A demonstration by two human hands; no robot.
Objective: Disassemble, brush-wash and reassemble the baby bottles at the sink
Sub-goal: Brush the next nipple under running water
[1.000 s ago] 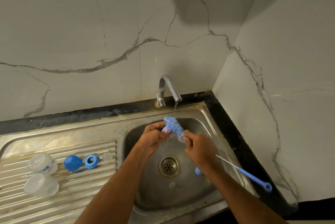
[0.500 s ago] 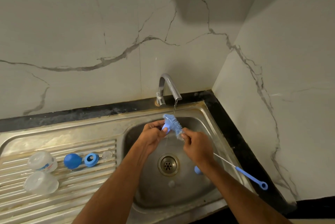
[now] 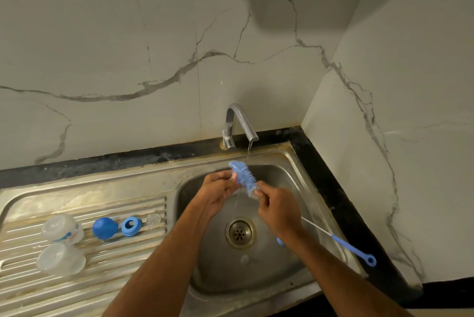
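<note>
I hold a blue bottle brush (image 3: 242, 175) under the thin stream from the tap (image 3: 241, 121), above the sink (image 3: 295, 183). My left hand (image 3: 218, 189) pinches the bristle head from the left. My right hand (image 3: 278, 207) grips the wire stem just below the bristles, and the blue handle sticks out over the sink's right rim. On the drainboard (image 3: 77, 291) lie two clear bottles (image 3: 62, 228) (image 3: 60, 260), a blue dome cap (image 3: 104, 228), a blue ring (image 3: 131, 226) and a small clear teat (image 3: 154, 219).
In the basin a blue part (image 3: 280, 241) shows partly behind my right wrist. A small clear piece (image 3: 245, 259) lies below the drain (image 3: 240, 232). Marble walls close the corner behind and to the right, with a black counter strip along them.
Both hands stay at the stream. The brush head has shifted slightly left, so the water now falls on its right edge.
</note>
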